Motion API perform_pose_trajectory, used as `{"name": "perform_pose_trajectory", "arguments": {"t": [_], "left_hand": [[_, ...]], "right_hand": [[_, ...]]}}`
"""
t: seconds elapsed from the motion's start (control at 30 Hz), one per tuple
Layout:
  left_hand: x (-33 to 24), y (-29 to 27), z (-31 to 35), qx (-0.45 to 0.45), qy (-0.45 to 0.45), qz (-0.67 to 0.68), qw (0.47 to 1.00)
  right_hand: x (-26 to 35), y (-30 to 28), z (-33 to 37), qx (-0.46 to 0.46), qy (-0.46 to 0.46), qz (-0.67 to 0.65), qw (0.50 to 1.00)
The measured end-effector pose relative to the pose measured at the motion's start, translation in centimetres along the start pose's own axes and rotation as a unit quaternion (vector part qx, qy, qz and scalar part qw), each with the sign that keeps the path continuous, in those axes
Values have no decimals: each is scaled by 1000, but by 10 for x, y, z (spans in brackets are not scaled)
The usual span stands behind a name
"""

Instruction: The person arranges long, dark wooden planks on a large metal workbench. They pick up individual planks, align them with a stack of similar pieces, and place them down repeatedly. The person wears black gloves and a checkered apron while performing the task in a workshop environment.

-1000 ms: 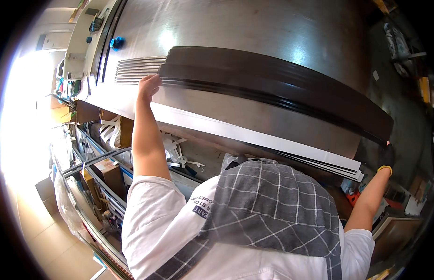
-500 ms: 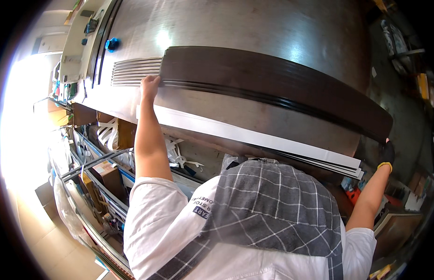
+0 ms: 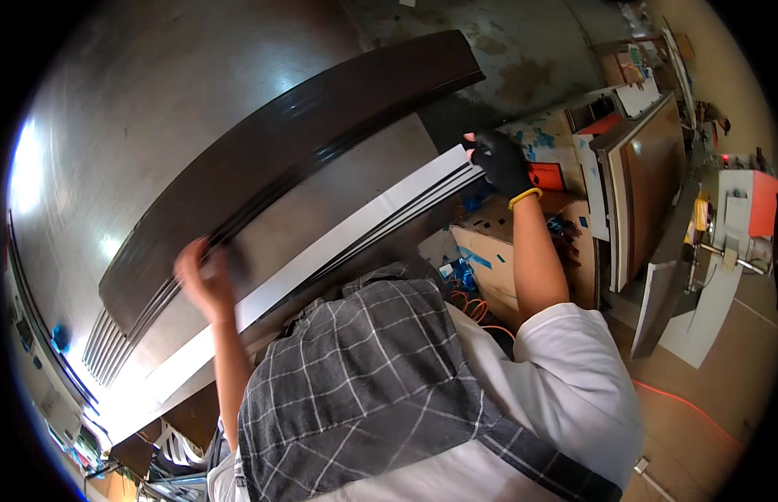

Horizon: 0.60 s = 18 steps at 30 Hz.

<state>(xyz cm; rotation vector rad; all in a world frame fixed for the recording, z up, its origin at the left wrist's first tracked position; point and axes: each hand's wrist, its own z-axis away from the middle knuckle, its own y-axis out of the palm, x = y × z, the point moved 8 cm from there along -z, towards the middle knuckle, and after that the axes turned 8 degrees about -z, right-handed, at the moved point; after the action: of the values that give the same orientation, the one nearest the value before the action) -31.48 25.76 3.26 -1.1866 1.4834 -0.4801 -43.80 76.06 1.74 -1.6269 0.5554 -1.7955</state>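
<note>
Workshop clutter of cardboard boxes (image 3: 498, 251) and leaning boards (image 3: 636, 180) is crowding the right side, beyond a broad steel worktable (image 3: 154, 109); on it a long dark wooden panel (image 3: 297, 151) is lying, its long axis running from the near-left edge up toward the far-right corner, above a pale strip (image 3: 338, 238) along the table's front edge; the gloved right hand (image 3: 499, 161) is pinching the strip's right end closed; the bare left hand (image 3: 200, 276), blurred, seems to be gripping the panel's lower edge; keeping both ends level should be preventing twisting.
</note>
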Motion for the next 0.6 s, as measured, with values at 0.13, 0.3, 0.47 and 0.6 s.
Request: {"name": "perform_pose_trajectory", "arguments": {"t": [0.13, 0.3, 0.47, 0.6], "left_hand": [[-177, 89, 31, 259, 307, 208, 892], [-223, 120, 65, 321, 451, 85, 828], [-222, 122, 66, 322, 460, 67, 825], [-221, 123, 66, 327, 455, 69, 826]], "right_hand": [[19, 11, 14, -29, -6, -15, 999], [50, 21, 34, -129, -138, 207, 960], [34, 19, 47, -283, -80, 142, 945], [35, 28, 36, -250, -93, 179, 947]]}}
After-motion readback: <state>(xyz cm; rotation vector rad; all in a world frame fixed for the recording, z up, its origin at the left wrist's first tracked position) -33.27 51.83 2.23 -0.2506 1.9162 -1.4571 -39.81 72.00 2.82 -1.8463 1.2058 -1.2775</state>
